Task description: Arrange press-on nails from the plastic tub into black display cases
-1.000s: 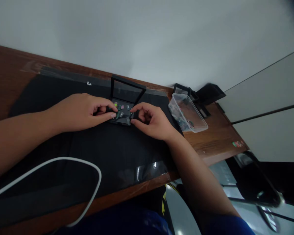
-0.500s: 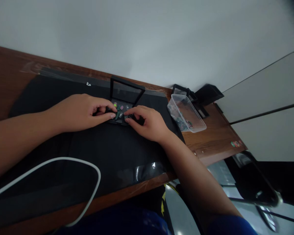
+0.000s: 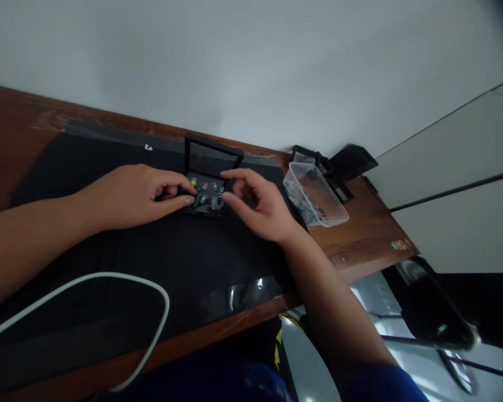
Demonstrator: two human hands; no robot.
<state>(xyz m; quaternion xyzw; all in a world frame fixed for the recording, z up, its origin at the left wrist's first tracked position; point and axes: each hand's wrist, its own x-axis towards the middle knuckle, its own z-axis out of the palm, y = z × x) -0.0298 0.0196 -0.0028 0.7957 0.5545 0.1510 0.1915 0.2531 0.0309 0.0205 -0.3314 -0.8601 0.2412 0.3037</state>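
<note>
A small black display case (image 3: 206,214) lies on the black mat, its framed clear lid (image 3: 216,144) standing up at the back. Inside are several small charms, among them a yellow-green one (image 3: 193,182), a pinkish round one (image 3: 205,186) and a dotted black-and-white one (image 3: 222,191). My left hand (image 3: 145,192) has thumb and forefinger closed on the left side of the case; the other fingers are curled. Over the right edge hovers my right hand (image 3: 260,204), thumb and forefinger spread with nothing visible between them.
A clear plastic tub (image 3: 318,195) with small bagged items stands to the right, black frames (image 3: 305,154) behind it. A white cable (image 3: 109,274) loops across the mat in front. A small white scrap (image 3: 148,147) lies near the wall. Colourful pieces (image 3: 399,244) sit at the table's right end.
My right hand has lifted back from the case's right part and its thumb and forefinger have parted, uncovering the dotted charm. My left hand stays at the case's left side.
</note>
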